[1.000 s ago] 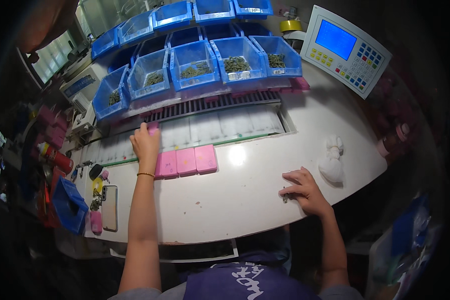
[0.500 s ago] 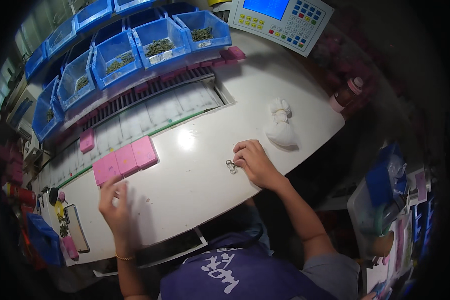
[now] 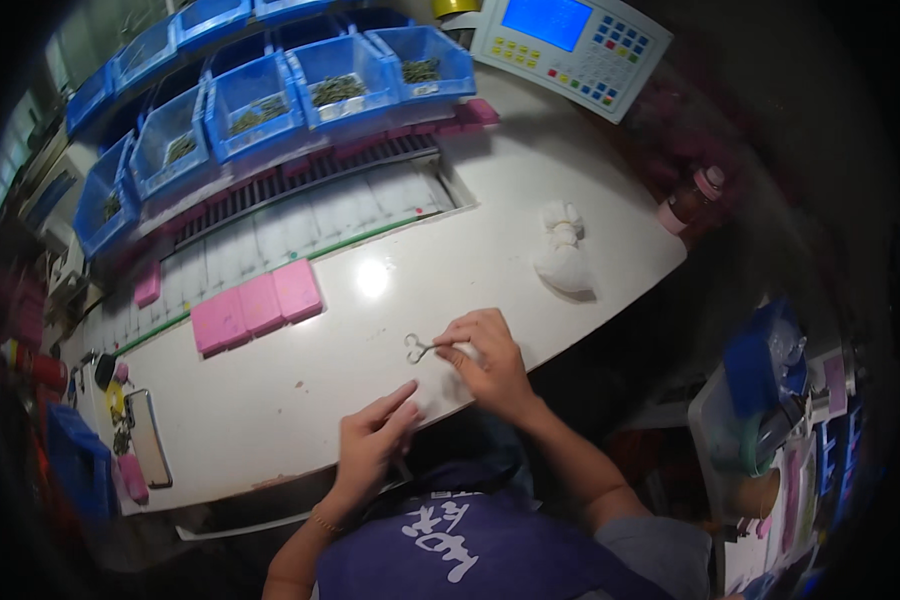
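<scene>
In my right hand point(image 3: 490, 365) is a small pair of scissors point(image 3: 415, 348), pinched between thumb and fingertips. Its two ring handles stick out to the left, over the white tabletop; the rest is hidden in the fingers. My left hand point(image 3: 372, 435) is just below and left of it, at the table's near edge. Its fingers are stretched out, with nothing visible in them. Three pink blocks point(image 3: 258, 303) lie side by side farther left. A white bundle tied at the neck point(image 3: 564, 258) rests to the right of my right hand.
Blue bins point(image 3: 255, 110) holding small dark pieces stand at the back left, behind a slatted rack point(image 3: 310, 185). A keypad console with a blue screen point(image 3: 570, 50) is at the back right. A bottle point(image 3: 692, 200) stands by the right edge. A phone point(image 3: 147, 440) lies at the left.
My left hand has come right, away from the pink blocks, toward my right hand. My right hand has lifted the scissors and moved slightly left and nearer.
</scene>
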Motion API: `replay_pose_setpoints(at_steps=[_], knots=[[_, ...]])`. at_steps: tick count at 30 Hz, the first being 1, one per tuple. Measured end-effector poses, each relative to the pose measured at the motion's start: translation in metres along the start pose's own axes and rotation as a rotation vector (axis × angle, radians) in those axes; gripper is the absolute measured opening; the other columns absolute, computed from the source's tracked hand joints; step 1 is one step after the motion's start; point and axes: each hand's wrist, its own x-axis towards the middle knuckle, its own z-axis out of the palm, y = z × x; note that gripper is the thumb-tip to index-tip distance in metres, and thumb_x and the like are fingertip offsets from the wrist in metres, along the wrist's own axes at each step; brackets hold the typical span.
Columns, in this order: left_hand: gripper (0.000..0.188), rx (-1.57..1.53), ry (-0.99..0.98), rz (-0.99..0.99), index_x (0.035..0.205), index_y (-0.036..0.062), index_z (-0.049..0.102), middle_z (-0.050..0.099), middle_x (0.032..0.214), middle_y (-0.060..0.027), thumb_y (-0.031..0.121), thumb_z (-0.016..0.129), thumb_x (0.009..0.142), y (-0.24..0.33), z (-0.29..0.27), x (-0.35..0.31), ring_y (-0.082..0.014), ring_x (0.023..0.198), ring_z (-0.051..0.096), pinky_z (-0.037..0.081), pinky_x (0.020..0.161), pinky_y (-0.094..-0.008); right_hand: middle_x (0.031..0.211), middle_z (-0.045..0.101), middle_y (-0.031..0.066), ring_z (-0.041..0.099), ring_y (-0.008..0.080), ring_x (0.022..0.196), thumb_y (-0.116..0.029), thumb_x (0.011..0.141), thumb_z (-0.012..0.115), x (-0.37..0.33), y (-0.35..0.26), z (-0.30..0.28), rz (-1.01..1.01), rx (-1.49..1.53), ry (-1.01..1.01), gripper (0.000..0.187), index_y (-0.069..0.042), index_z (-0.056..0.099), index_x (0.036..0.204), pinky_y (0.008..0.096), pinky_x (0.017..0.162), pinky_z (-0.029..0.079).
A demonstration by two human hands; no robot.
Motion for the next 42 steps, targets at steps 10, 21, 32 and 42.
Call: replay_pose_setpoints(at_steps=[10, 21, 32, 42], knots=[[0.027, -0.419, 0.226, 0.158, 0.113, -0.0059, 0.068, 0.055, 0.076, 0.003, 0.017, 0.066, 0.097, 0.005, 0.014, 0.005, -0.0017, 0.059, 0.041, 0.032, 0.047, -0.0188, 0.095, 0.064, 0.0071, 0.057, 0.0278, 0.091, 0.0, 0.074, 0.076, -0.013, -0.05, 0.036, -0.161, 0.005, 0.131, 0.023, -0.005, 0.069, 0.096, 0.0373, 0.079, 0.049], [0.016, -0.237, 0.177, 0.389, 0.103, -0.0039, 0.07, 0.061, 0.08, -0.0001, 0.01, 0.063, 0.097, -0.013, -0.001, 0.007, -0.0047, 0.078, 0.054, 0.048, 0.085, -0.0249, 0.092, 0.065, 0.0102, 0.059, 0.03, 0.09, 0.0, 0.077, 0.073, -0.013, -0.053, 0.046, -0.098, 0.087, 0.151, 0.019, -0.001, 0.065, 0.095, 0.0388, 0.08, 0.05], [0.012, -0.036, 0.362, 0.512, 0.094, -0.0035, 0.071, 0.06, 0.078, 0.002, 0.007, 0.066, 0.095, -0.015, 0.004, 0.011, -0.0047, 0.074, 0.052, 0.048, 0.082, -0.0246, 0.095, 0.062, 0.0114, 0.056, 0.0301, 0.092, -0.002, 0.084, 0.067, -0.017, -0.052, 0.054, -0.033, 0.128, 0.086, 0.015, 0.0, 0.06, 0.097, 0.0388, 0.081, 0.047], [0.014, 0.133, 0.407, 0.61, 0.1, -0.0038, 0.074, 0.056, 0.069, -0.0001, 0.005, 0.071, 0.09, -0.014, 0.003, 0.016, -0.0056, 0.064, 0.045, 0.037, 0.059, -0.0223, 0.091, 0.06, 0.0107, 0.055, 0.0289, 0.088, -0.004, 0.084, 0.067, -0.019, -0.05, 0.057, 0.012, 0.102, 0.064, 0.016, 0.0, 0.058, 0.097, 0.0379, 0.078, 0.048]])
